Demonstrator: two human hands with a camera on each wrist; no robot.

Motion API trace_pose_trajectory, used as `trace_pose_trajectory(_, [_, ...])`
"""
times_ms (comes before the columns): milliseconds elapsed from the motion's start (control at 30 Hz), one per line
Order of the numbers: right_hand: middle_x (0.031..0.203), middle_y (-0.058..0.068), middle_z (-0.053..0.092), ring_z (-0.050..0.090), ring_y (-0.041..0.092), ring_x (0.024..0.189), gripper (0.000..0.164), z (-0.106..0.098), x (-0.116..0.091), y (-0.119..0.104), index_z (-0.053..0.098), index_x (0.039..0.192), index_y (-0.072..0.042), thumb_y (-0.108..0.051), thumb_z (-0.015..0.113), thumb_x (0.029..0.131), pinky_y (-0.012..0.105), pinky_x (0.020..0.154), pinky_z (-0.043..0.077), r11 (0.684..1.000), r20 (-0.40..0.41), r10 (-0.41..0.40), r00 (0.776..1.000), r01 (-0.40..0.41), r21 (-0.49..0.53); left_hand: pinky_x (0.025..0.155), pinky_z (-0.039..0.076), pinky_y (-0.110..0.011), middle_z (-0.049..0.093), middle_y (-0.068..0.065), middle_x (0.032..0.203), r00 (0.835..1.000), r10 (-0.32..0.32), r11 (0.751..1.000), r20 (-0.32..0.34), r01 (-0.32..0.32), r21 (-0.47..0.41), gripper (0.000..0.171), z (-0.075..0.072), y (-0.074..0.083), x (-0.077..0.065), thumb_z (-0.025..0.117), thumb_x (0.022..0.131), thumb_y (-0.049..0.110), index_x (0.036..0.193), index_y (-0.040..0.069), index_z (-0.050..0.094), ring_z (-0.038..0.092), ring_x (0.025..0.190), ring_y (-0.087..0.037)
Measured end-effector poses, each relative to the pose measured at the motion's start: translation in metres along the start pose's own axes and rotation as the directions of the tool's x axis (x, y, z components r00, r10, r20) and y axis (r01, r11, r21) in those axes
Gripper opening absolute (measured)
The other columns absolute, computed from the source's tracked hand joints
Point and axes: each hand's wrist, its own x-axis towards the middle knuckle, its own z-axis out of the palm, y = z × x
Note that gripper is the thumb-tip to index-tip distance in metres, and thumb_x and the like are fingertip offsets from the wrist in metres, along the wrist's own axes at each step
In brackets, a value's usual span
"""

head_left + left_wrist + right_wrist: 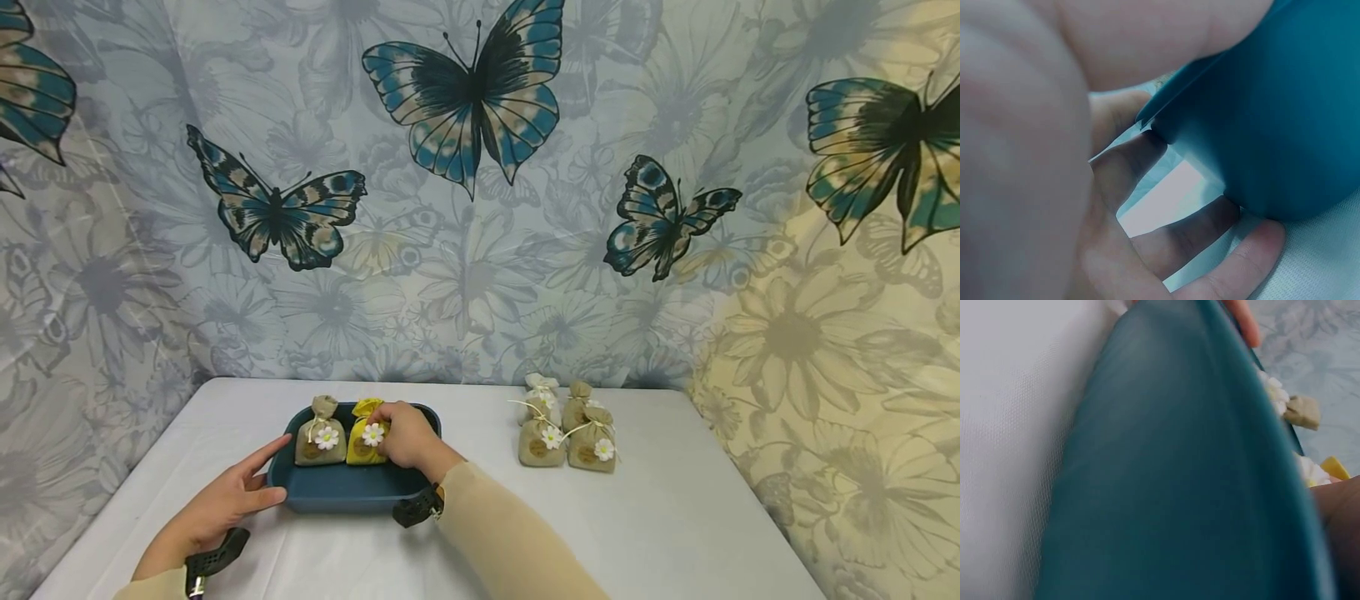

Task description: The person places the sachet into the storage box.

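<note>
A dark blue tray [337,485] stands on the white table, and its front wall [1160,462] fills much of the right wrist view. My right hand [408,435] grips a yellow drawstring sachet [362,452] with a white flower, at the tray's back middle. Next to it on the left, a beige sachet [309,452] stands upright in the tray. My left hand [221,504] rests against the tray's left end, fingers spread; in the left wrist view its fingertips [1266,234] touch the tray wall. The right hand's fingertips are partly hidden behind the yellow sachet.
Several beige sachets [542,450] with white flowers stand grouped on the table to the right of the tray, one with a whitish top [542,385]. A butterfly-patterned cloth [465,308] hangs behind the table's back edge.
</note>
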Motion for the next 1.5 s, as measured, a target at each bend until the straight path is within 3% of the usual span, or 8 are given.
trace_pose_trajectory(467, [0.109, -0.004, 0.065, 0.058, 0.009, 0.102, 0.038, 0.007, 0.002, 0.001, 0.073, 0.104, -0.022, 0.003, 0.080, 0.077, 0.027, 0.087, 0.046, 0.999, -0.074, 0.018, 0.997, -0.021, -0.030, 0.102, 0.028, -0.070, -0.016, -0.023, 0.161, 1.000, 0.008, 1.000, -0.002, -0.008, -0.010, 0.083, 0.001, -0.001, 0.003, 0.063, 0.100, 0.014, 0.162, 0.011, 0.008, -0.002, 0.136, -0.063])
trace_pose_trajectory(1000, [0.115, -0.002, 0.063, 0.056, 0.013, 0.110, 0.044, 0.005, -0.003, -0.004, 0.075, 0.111, -0.022, -0.001, 0.083, 0.074, 0.032, 0.095, 0.045, 0.997, -0.053, 0.076, 0.996, -0.077, -0.010, 0.102, 0.032, -0.067, -0.014, -0.025, 0.161, 1.000, -0.004, 1.000, -0.002, 0.004, -0.005, 0.084, 0.003, 0.001, 0.002, 0.064, 0.100, 0.015, 0.162, 0.010, 0.007, 0.003, 0.137, -0.062])
trace_pose_trajectory(1267, [0.112, -0.002, 0.061, 0.056, 0.013, 0.103, 0.044, -0.001, -0.007, -0.005, 0.074, 0.115, -0.023, -0.008, 0.084, 0.075, 0.034, 0.091, 0.047, 0.996, -0.057, 0.067, 0.996, -0.063, 0.055, 0.102, 0.032, -0.067, -0.014, -0.025, 0.161, 1.000, -0.009, 1.000, -0.002, 0.009, -0.007, 0.083, 0.003, 0.002, 0.001, 0.063, 0.100, 0.016, 0.162, 0.010, 0.007, 0.003, 0.138, -0.061])
trace_pose_trajectory(1500, [0.124, 0.000, 0.057, 0.060, 0.020, 0.103, 0.043, -0.017, -0.015, -0.008, 0.073, 0.119, -0.023, -0.012, 0.082, 0.078, 0.036, 0.083, 0.050, 0.973, -0.057, 0.069, 0.996, -0.054, 0.222, 0.102, 0.034, -0.064, -0.014, -0.026, 0.161, 1.000, 0.005, 1.000, 0.007, -0.005, -0.010, 0.083, 0.001, 0.002, -0.001, 0.062, 0.100, 0.014, 0.161, 0.009, 0.006, 0.004, 0.138, -0.061])
